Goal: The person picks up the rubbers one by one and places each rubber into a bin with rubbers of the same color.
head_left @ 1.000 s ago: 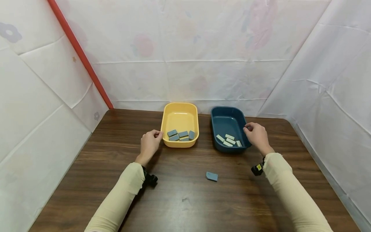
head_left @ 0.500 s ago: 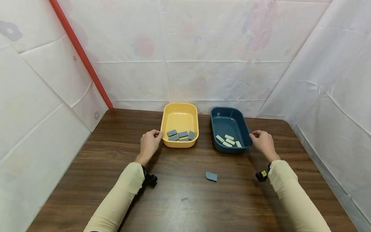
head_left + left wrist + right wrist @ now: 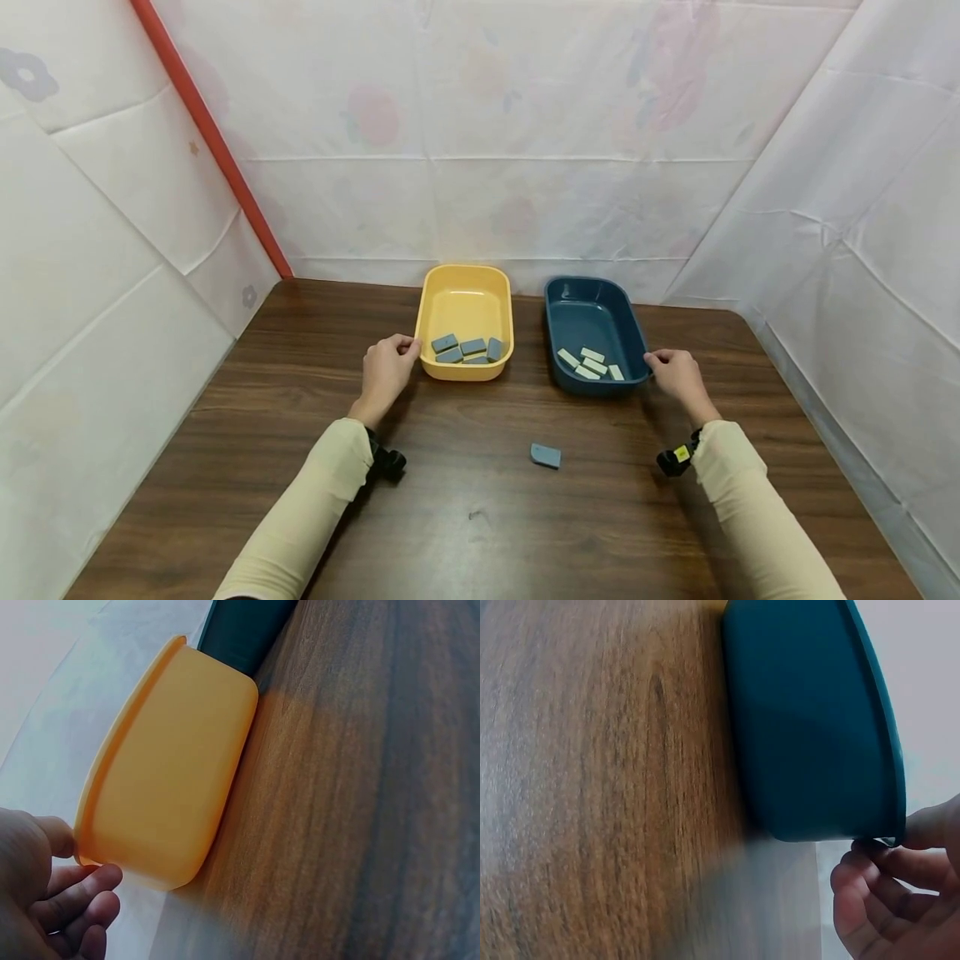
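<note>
My left hand [image 3: 387, 371] pinches the rim of a yellow plastic tray [image 3: 465, 372] at its near left corner. In the left wrist view, the thumb [image 3: 54, 834] lies against that rim [image 3: 82, 817] with the other fingers curled below it. A dark blue tray [image 3: 595, 387] stands to the right, and my right hand [image 3: 678, 377] pinches its rim near the right front corner. The right wrist view shows the thumb [image 3: 928, 827] and fingers at the edge of this tray [image 3: 817, 742]. Several grey-blue blocks [image 3: 450, 356] lie in the yellow tray; several small cream blocks [image 3: 594, 366] lie in the blue one.
One flat grey-blue piece [image 3: 545, 456] lies on the brown wooden table [image 3: 465, 475] in front of the trays. White printed sheets [image 3: 480, 133] hang behind and at both sides. A red strip [image 3: 217, 142] runs down the left corner.
My right hand has slid toward me along the blue tray's right rim to its near corner. My left hand and both trays keep their places.
</note>
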